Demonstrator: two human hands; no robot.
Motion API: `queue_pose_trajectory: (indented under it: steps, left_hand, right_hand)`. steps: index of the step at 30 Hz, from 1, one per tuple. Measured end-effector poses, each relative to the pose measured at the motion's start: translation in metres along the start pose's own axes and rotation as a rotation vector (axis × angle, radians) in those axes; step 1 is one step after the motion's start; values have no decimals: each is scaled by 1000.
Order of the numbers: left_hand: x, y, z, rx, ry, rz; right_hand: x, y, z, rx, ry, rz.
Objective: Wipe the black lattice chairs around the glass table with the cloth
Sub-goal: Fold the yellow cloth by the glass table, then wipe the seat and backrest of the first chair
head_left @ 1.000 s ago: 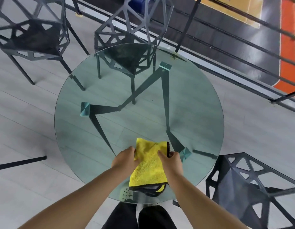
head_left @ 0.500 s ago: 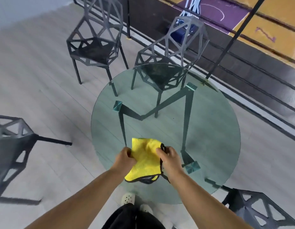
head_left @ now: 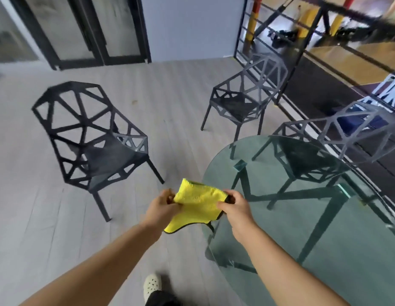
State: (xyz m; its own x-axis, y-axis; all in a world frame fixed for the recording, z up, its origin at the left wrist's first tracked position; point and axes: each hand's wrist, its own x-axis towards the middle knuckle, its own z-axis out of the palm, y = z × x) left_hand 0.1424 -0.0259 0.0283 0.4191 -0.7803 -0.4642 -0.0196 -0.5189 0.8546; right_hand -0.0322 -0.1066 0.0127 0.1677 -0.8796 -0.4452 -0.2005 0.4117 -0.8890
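Both grips are clenched on the yellow cloth: the left grip pinches its left edge between thumb and curled fingers, and the right grip pinches the right edge the same way, near a dark trim at that corner. The cloth hangs stretched between them in the air, its lower part drooping to a dark-edged hem. It touches no chair. It hangs over the grey plank floor at the 9 o'clock rim of the round glass bench, and the right grip sits just over that rim.

Taking the cloth as the centre of the dial, the nearest black lattice chair stands at 10 o'clock, apart from the bench, its open seat facing toward 4 o'clock. A second lattice chair stands farther off at 1 o'clock, close to the black railing. A third lattice chair is at 2 o'clock, pushed in so that its seat lies under the glass and shows through it, its back rising beyond the far rim. The dark legs of the bench also show through the top.

At 6 o'clock a pale perforated shoe is planted on the floor. Dark-framed glass doors close the far side at 11 o'clock.
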Motion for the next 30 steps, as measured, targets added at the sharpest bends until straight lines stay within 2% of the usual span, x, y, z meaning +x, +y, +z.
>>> queue_pose_trajectory:
  steps: [2, 5, 8, 12, 14, 16, 19, 22, 26, 30]
  left_hand:
    - [-5, 6, -29, -62, 31, 42]
    - [-10, 15, -72, -149, 85, 107]
    - [-8, 18, -116, -244, 128, 141]
    - [12, 9, -184, -483, 166, 120]
    - [28, -2, -225, -545, 206, 50]
    - [45, -17, -267, -502, 217, -36]
    - [63, -32, -323, -447, 122, -97]
    - [84, -38, -363, -464, 66, -52]
    - [114, -37, -403, -440, 129, 33]
    - [146, -44, -434, -387, 107, 41]
  right_hand:
    - [2, -13, 27, 104, -43, 27]
    - [6, -25, 71, 138, -137, 46]
    - [9, -32, 119, 108, -312, 76]
    - [7, -39, 195, 91, -537, 116]
    - [9, -42, 238, 65, -541, 120]
    - [13, -48, 280, 19, -492, 119]
    - [21, -59, 338, 3, -437, 135]
    - [32, -72, 383, 23, -446, 141]
    - [50, -85, 424, 81, -488, 157]
    - [73, -102, 446, 150, -579, 215]
